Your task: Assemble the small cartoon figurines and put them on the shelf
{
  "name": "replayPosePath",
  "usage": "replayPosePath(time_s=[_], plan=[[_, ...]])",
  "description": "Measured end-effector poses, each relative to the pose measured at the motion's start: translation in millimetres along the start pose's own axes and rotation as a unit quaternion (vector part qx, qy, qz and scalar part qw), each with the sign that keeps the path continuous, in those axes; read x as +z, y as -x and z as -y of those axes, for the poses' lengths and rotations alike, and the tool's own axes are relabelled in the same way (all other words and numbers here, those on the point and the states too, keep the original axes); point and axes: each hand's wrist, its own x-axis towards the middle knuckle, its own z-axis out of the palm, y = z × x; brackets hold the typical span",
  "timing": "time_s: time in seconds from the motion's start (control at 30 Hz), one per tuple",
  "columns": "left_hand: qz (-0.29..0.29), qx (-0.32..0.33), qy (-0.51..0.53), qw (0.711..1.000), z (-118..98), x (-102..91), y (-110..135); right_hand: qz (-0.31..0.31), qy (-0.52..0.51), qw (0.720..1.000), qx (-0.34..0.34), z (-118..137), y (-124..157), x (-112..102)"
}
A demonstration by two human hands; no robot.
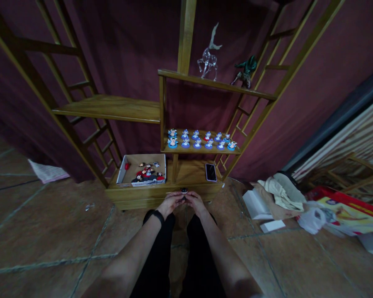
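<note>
A small dark-topped figurine [184,191] is pinched between the fingertips of my left hand [170,202] and my right hand [194,201]. Both hands are closed on it, in front of the lower board of a wooden shelf unit [136,196]; its lower part is hidden by my fingers. Just beyond my left hand, an open cardboard box [120,176] holds several loose figurines in red, black and white [147,171]. On the shelf above, several small figurines [197,143] on mostly blue and purple round bases stand in two rows.
A phone [210,172] lies on the lower board to the right. Higher up stand a clear deer ornament [209,62] and a dark green figure [247,70]. White boxes [257,205], a plastic bag [312,217] and a red-yellow box [351,213] rest on the tiled floor at right.
</note>
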Motion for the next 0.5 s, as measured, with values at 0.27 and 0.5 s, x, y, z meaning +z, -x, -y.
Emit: replayPosePath(time_s=[0.27,0.5], plan=[[-0.022,0.014,-0.021,0.999,3.8,-1.5,-3.5,0.001,0.003,1.000,0.002,-5.8,-4.8,-1.7],[-0.030,0.001,0.017,0.999,1.8,-3.7,-5.0,-0.004,-0.008,1.000,0.015,-7.2,-8.2,-3.6]])
